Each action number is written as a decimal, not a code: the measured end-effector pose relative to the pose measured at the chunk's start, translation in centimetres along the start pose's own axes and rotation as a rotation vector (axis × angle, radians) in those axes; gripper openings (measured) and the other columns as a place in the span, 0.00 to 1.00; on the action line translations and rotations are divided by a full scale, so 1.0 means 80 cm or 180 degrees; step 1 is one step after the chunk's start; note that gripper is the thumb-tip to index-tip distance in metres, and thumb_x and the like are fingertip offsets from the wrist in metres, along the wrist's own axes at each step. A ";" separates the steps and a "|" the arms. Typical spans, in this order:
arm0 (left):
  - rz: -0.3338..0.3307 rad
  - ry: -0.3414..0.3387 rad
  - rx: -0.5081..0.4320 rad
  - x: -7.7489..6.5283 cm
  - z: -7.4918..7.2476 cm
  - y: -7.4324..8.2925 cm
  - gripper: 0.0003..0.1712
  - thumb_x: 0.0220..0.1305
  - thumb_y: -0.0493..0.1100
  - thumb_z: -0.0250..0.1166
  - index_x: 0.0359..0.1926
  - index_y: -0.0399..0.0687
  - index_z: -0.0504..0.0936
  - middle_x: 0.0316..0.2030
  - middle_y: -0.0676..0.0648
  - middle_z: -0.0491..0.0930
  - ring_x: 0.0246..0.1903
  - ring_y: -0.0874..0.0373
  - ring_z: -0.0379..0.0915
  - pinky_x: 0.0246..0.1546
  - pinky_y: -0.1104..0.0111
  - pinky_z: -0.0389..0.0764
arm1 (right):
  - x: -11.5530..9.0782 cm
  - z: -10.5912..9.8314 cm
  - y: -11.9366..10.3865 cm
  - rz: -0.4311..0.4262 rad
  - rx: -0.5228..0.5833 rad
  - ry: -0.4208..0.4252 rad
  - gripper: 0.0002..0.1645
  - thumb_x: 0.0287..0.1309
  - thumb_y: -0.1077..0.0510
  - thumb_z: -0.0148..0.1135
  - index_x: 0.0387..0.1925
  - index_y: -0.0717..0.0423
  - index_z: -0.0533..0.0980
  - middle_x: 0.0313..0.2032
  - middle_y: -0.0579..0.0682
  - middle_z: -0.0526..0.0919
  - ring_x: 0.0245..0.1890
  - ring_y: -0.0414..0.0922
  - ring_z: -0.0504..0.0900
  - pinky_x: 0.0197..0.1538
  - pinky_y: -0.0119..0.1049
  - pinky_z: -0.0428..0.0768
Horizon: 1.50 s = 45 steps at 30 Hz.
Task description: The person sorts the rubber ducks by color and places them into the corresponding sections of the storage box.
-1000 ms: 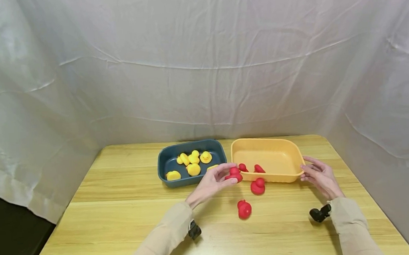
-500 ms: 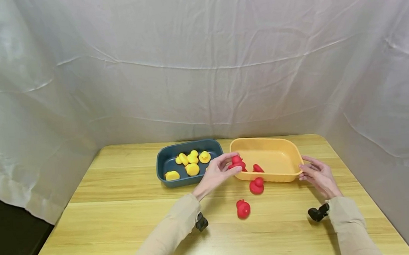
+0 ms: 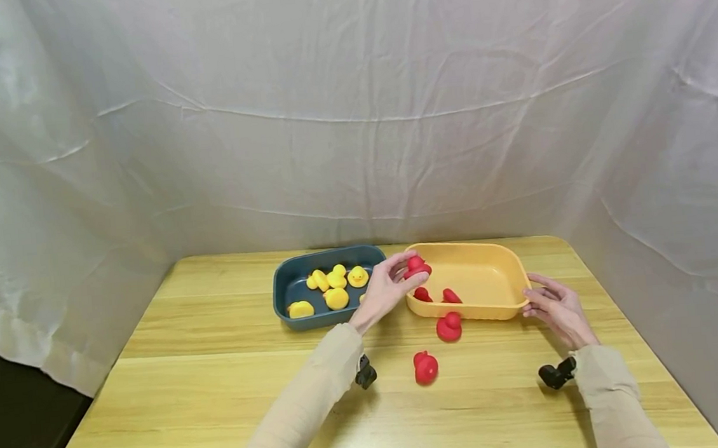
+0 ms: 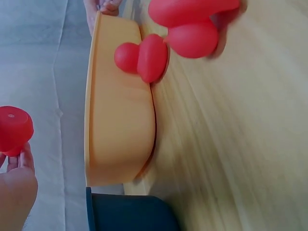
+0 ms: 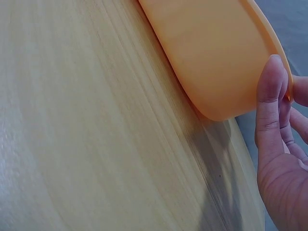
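Note:
My left hand (image 3: 385,294) holds a red rubber duck (image 3: 416,266) between thumb and fingers, above the left end of the orange tray (image 3: 486,281). The left wrist view shows this red duck (image 4: 14,127) raised higher than the tray's rim. Two more red ducks lie inside the tray along its front wall, partly hidden by it. At the tray's front right corner, my right hand (image 3: 558,310) pinches the rim, thumb (image 5: 270,101) on the outer wall. One red duck (image 3: 449,327) sits just in front of the tray; another (image 3: 426,368) lies nearer me.
A dark blue tray (image 3: 283,304) stands left of the orange one, with several yellow rubber ducks (image 3: 337,298) in it. My left hand and forearm cover part of its right side. Behind the wooden table (image 3: 187,378) hangs a pale curtain (image 3: 353,147).
My left hand has carried its red duck away from me and slightly right, from in front of the orange tray's left corner to over its left end. My right hand keeps its grip.

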<state>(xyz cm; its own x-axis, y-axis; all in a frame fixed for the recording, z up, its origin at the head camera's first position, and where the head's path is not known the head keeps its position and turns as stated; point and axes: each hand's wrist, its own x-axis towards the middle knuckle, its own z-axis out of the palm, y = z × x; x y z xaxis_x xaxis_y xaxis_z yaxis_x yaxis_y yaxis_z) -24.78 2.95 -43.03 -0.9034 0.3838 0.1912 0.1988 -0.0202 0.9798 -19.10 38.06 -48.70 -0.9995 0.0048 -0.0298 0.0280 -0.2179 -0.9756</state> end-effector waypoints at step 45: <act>-0.0122 0.0380 0.0550 0.055 0.008 -0.026 0.32 0.65 0.40 0.69 0.68 0.37 0.72 0.69 0.37 0.70 0.71 0.42 0.64 0.75 0.55 0.67 | 0.004 0.003 0.005 -0.0055 0.0006 -0.0007 0.25 0.69 0.68 0.58 0.66 0.57 0.69 0.34 0.46 0.86 0.29 0.39 0.85 0.33 0.29 0.88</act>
<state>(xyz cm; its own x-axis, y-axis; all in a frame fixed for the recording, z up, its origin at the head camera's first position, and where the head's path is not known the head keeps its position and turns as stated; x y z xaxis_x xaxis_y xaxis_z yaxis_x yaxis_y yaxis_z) -28.92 5.28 -44.27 -0.9481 0.2688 0.1697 0.2165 0.1549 0.9639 -19.40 37.73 -49.00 -0.9999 0.0065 -0.0125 0.0108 -0.2198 -0.9755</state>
